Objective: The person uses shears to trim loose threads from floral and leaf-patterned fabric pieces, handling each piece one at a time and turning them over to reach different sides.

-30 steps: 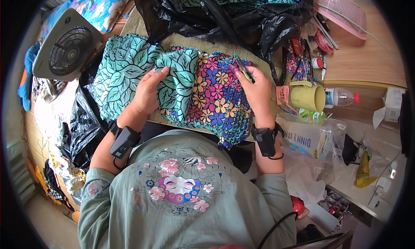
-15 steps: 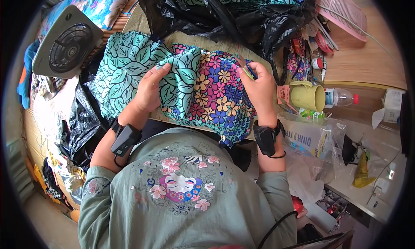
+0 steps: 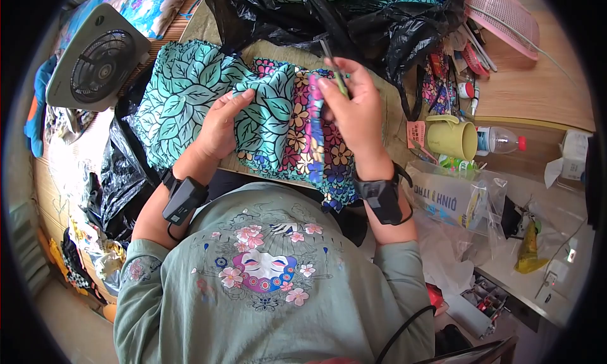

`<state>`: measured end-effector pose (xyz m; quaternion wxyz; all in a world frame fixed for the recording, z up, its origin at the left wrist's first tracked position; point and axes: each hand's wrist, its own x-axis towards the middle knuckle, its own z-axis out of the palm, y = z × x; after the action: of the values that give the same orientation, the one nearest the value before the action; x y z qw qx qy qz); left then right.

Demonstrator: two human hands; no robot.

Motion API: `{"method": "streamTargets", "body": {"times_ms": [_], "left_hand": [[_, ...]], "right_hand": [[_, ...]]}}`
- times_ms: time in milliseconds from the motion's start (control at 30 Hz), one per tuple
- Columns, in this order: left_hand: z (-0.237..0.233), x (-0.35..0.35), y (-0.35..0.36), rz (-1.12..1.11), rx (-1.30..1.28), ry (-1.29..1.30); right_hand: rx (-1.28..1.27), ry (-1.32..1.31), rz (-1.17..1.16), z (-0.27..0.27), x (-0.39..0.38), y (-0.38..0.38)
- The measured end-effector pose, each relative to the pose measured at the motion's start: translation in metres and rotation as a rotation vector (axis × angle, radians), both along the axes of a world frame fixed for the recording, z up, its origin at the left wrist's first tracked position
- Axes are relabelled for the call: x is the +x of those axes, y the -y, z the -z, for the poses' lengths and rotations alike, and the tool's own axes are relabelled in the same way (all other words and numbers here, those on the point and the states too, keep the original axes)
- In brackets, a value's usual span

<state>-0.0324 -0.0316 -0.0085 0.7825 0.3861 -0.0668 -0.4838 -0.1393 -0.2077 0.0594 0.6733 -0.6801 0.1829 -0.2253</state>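
Observation:
My left hand [image 3: 221,125] is closed on the turquoise leaf-print fabric [image 3: 183,92], its thumb on top of a folded part. Beside that fold lies fabric printed with pink, blue and yellow flowers [image 3: 338,165]. My right hand [image 3: 357,108] is closed round a pair of small snips [image 3: 340,83] with a green handle, the dark blades pointing up and away. Between thumb and fingers the same hand pinches the edge of the flower fabric, raising a narrow strip of it. My fingers hide part of the snips.
A black plastic bag [image 3: 392,38] with more printed fabric sits at the far side of the worktable. On the left stands a fan [image 3: 104,64]. To the right are a yellow mug [image 3: 452,138], a plastic bottle [image 3: 502,141] and a pink basket [image 3: 506,19].
My right hand has moved left and taken hold of the flower fabric's edge, lifting and folding it leftward. The snips came along. My left hand has barely shifted.

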Motion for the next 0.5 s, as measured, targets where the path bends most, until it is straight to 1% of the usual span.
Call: {"method": "streamTargets", "body": {"times_ms": [67, 100, 167, 200, 233, 333, 433, 467, 500], "left_hand": [[0.001, 0.000, -0.001, 0.020, -0.004, 0.015], [0.004, -0.001, -0.002, -0.002, -0.020, 0.076], [0.007, -0.002, -0.002, -0.046, -0.053, 0.198], [0.004, -0.003, -0.003, -0.044, -0.050, 0.196], [0.002, -0.004, -0.004, -0.012, -0.069, 0.211], [-0.008, -0.007, -0.003, 0.054, -0.104, 0.236], [-0.012, -0.007, 0.000, 0.017, 0.261, 0.406], [-0.011, -0.006, 0.001, 0.017, 0.261, 0.404], [-0.010, -0.007, 0.003, -0.018, 0.225, 0.333]], "right_hand": [[0.021, 0.001, -0.045, -0.004, 0.008, -0.013], [0.023, 0.001, -0.043, -0.001, 0.012, -0.019], [-0.056, 0.030, -0.070, 0.004, 0.022, -0.029], [-0.094, 0.044, -0.085, 0.006, 0.026, -0.032], [-0.092, 0.042, -0.084, 0.008, 0.028, -0.034], [-0.275, 0.075, -0.123, 0.012, 0.033, -0.039], [-0.194, 0.050, -0.145, 0.020, 0.028, -0.035], [-0.155, 0.038, -0.156, 0.022, 0.025, -0.032], [-0.155, 0.042, -0.159, 0.022, 0.019, -0.025]]}}
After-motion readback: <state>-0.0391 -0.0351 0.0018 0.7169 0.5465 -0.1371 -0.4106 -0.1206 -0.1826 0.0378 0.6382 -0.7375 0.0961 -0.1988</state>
